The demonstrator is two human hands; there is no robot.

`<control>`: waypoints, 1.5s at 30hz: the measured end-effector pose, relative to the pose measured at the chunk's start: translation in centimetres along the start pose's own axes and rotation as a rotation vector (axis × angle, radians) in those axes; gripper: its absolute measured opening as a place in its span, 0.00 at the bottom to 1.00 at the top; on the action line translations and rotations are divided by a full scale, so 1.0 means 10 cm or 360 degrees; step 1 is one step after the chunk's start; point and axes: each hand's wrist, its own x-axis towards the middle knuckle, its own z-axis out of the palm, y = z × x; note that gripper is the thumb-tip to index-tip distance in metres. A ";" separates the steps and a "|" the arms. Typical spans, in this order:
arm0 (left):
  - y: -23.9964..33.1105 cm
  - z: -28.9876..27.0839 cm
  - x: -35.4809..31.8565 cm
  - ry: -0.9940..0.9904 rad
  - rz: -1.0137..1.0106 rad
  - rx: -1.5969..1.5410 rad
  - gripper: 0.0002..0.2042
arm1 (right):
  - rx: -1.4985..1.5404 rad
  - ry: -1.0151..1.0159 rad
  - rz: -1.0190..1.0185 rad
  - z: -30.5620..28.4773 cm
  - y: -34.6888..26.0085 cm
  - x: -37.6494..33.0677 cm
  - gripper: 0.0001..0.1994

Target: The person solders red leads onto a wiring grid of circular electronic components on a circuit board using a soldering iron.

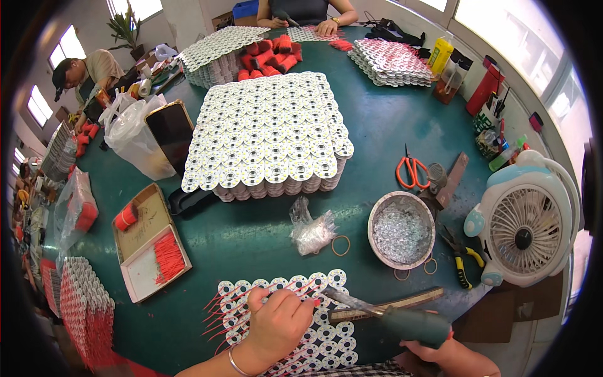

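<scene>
In front of me lies a panel of round white LED circuit boards (337,277), with thin red wires (217,312) strung across it and sticking out past its left edge. Over the panel's middle is my left hand (276,322), fingers curled and closed; thumb and forefinger pinch what looks like a red wire. My right hand (433,352) grips the dark green handle of a soldering iron (411,325). The iron's metal tip points left, close to my left fingertips and above the boards. Under the iron's shaft sits a narrow wooden strip (402,303), partly across the panel's right side.
Beyond the panel stand a stack of board panels (264,125), a round bowl of clear bits (402,229), a plastic bag (311,231) and a carton of red wires (168,257). Right: pliers (463,261), scissors (411,173), fan (524,226). Another person's hands (326,27) work at the far end.
</scene>
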 end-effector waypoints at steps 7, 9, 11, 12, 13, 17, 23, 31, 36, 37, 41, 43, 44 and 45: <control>0.01 -0.06 0.02 -0.0069 -0.0031 -0.0026 0.08 | 0.0334 0.0177 0.0050 -0.08 -0.09 -0.02 0.22; 0.06 -0.14 0.07 0.0069 -0.0130 -0.0093 0.07 | 0.0190 0.0158 0.0067 -0.10 -0.11 -0.04 0.23; 0.09 -0.16 0.09 0.0070 -0.0126 -0.0131 0.07 | 0.0463 0.0105 0.0202 -0.12 -0.18 -0.03 0.22; 0.09 -0.16 0.09 0.0079 -0.0127 -0.0166 0.07 | 0.0465 0.0108 0.0209 -0.11 -0.15 -0.04 0.22; 0.10 -0.15 0.08 0.0072 -0.0127 -0.0171 0.07 | 0.0506 0.0163 0.0307 -0.10 -0.11 -0.07 0.20; 0.10 -0.06 0.00 -0.0078 -0.0013 0.0017 0.05 | 0.0358 0.0140 0.0421 -0.12 -0.02 -0.17 0.18; 0.10 -0.03 0.03 -0.0047 0.0000 -0.0015 0.04 | 0.0229 0.0012 0.0450 -0.10 0.01 -0.14 0.18; 0.07 0.02 0.02 0.0007 0.0015 -0.0065 0.06 | 0.0161 -0.0032 0.0409 -0.08 -0.03 -0.08 0.17; 0.08 -0.01 0.03 -0.0045 -0.0013 -0.0039 0.02 | 0.0190 -0.0028 0.0396 -0.09 -0.08 -0.04 0.18; 0.08 0.00 0.03 -0.0045 -0.0014 -0.0039 0.02 | 0.0121 -0.0046 0.0312 -0.10 -0.08 -0.03 0.18; 0.08 0.00 0.03 -0.0052 -0.0006 -0.0034 0.02 | -0.0227 -0.0106 -0.0099 -0.13 -0.06 0.02 0.20; 0.08 -0.01 0.03 -0.0051 -0.0006 -0.0020 0.02 | -0.0179 -0.0083 -0.0093 -0.12 0.00 0.01 0.21; 0.09 -0.02 0.03 -0.0048 -0.0013 -0.0003 0.02 | -0.0133 -0.0056 -0.0091 -0.11 0.02 -0.01 0.21; 0.10 -0.03 0.03 -0.0046 -0.0021 0.0017 0.02 | -0.0131 -0.0058 -0.0101 -0.08 0.03 -0.04 0.21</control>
